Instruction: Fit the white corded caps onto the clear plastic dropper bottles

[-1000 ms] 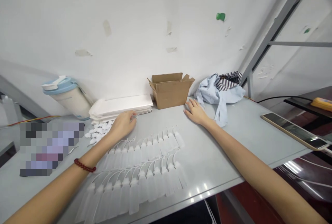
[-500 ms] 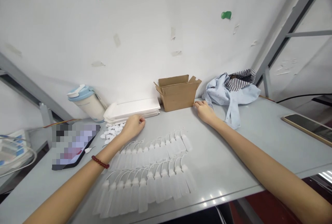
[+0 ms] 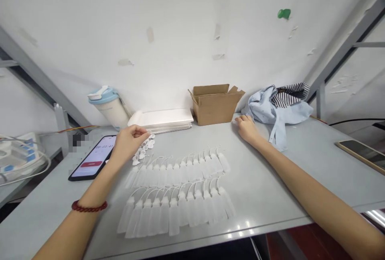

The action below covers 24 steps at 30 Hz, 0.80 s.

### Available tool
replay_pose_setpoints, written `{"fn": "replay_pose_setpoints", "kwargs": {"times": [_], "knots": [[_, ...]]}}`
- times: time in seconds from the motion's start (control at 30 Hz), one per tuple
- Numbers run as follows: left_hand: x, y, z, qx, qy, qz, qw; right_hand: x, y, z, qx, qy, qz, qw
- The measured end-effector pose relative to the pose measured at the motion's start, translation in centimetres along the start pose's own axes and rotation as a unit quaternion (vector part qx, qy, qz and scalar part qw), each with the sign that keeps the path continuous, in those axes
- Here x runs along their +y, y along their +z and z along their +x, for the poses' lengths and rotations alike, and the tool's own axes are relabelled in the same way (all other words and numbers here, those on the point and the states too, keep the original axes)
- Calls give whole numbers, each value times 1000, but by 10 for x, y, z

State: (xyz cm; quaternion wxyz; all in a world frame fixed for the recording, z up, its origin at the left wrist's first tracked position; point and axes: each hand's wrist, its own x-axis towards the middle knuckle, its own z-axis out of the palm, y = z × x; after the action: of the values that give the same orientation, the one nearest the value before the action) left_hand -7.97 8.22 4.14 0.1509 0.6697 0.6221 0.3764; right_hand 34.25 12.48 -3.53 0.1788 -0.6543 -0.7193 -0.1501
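Observation:
My left hand [image 3: 130, 143] is over the small white pieces [image 3: 144, 149], its thumb and fingertips pinched together; anything between them is too small to name. On the table by the cardboard box [image 3: 215, 108] rests my right hand [image 3: 247, 128], fingers loosely spread, holding nothing. Two rows of translucent white tubes with thin curved strings lie nearer the front: a back row [image 3: 183, 171] and a front row [image 3: 177, 212]. Behind the white pieces is a stack of white sheets [image 3: 168, 119].
A blue-lidded cup [image 3: 110, 107] and a phone with a lit screen [image 3: 93, 161] stand left. Light-blue cloth [image 3: 267, 107] lies right of the box, another phone [image 3: 362, 153] further right. A power strip [image 3: 24, 151] sits at far left.
My left hand has moved left and slightly back, uncovering more white pieces, and its fingers are pinched. My right hand stays beside the box. The view has shifted a little.

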Motion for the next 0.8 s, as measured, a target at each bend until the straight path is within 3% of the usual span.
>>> {"fn": "replay_pose_setpoints", "kwargs": {"times": [0.17, 0.3, 0.4, 0.53, 0.7, 0.8], "knots": [[13, 5, -8, 17, 11, -35, 999, -21, -26, -3, 49, -57, 41, 996], [33, 7, -22, -12, 34, -49, 998, -63, -48, -22, 66, -133, 99, 984], [44, 10, -33, -56, 50, -67, 995, -103, -69, -46, 102, -275, 198, 935], [57, 15, -48, -125, 76, -92, 985, -142, -92, -72, 128, -350, 203, 905], [71, 15, -59, -210, 97, -117, 966, -152, -95, -79, 120, -363, 257, 888], [74, 15, -62, -207, 98, -110, 967, -151, -91, -79, 126, -353, 281, 883]]}}
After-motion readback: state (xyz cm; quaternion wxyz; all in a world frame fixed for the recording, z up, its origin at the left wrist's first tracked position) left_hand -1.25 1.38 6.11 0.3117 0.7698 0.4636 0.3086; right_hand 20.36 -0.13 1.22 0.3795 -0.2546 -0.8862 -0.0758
